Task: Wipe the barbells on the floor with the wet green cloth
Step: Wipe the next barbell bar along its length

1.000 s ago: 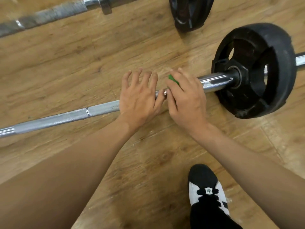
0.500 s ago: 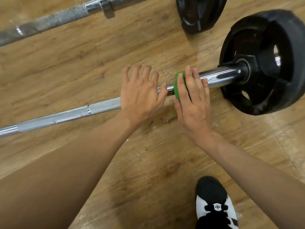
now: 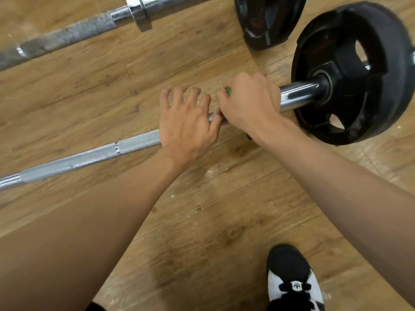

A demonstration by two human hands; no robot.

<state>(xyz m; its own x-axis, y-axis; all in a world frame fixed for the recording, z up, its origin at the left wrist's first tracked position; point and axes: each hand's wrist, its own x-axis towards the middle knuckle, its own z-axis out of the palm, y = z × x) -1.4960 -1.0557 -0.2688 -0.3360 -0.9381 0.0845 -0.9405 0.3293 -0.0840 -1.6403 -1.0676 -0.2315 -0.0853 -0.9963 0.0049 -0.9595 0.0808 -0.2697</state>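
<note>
A steel barbell lies across the wooden floor, its black weight plate at the right. My right hand curls over the bar close to the chrome sleeve and grips the green cloth, of which only a small corner shows by my fingers. My left hand rests on the bar just left of it, fingers spread and bent over the shaft. A second barbell lies farther away, along the top of the view.
A second black plate sits at the top, on the far barbell. My black and white shoe stands on the floor at the bottom right. Bare wooden floor lies between the near bar and my shoe.
My right hand has curled tighter round the bar and now hides nearly all of the green cloth. The view has come closer. My left hand has kept its place on the shaft.
</note>
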